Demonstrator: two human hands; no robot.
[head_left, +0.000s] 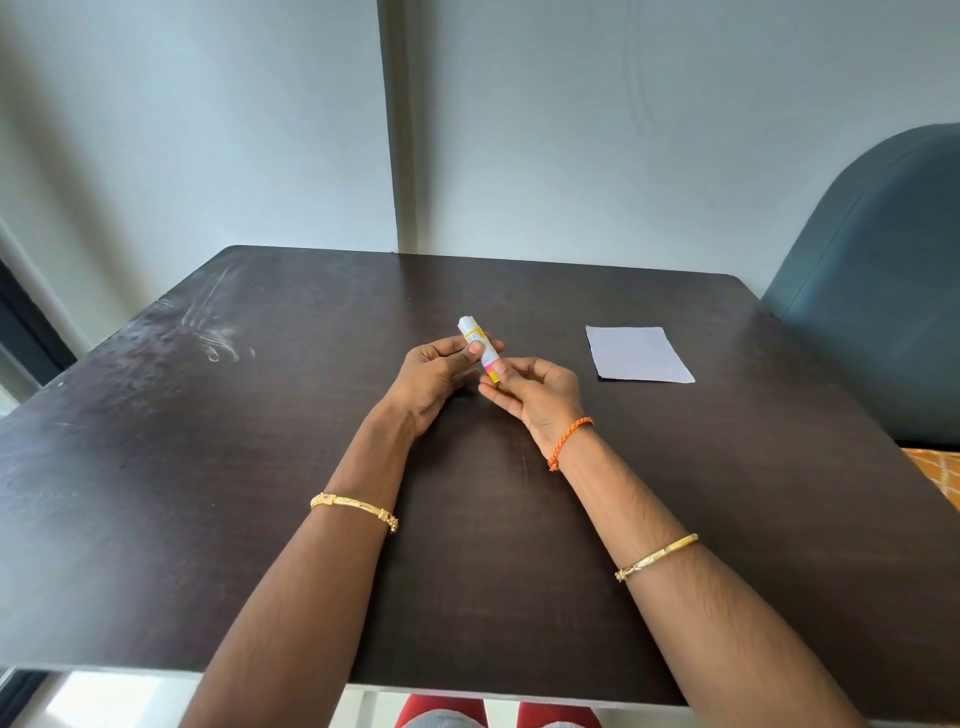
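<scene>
A small white tube with yellow and pink print, like a glue stick (479, 345), is held above the middle of the dark table (260, 467). My left hand (441, 374) pinches its upper part between thumb and fingers. Its lower pink and yellow end is pinched by my right hand (535, 395). The tube tilts with its white cap pointing away and to the left. A pale lilac sheet of paper (638, 354) lies flat on the table to the right of the hands.
A wall stands behind the table's far edge. A blue-grey chair back (883, 291) rises at the right side. White scuff marks (218, 332) show on the table's far left. Both forearms stretch over the table's near edge.
</scene>
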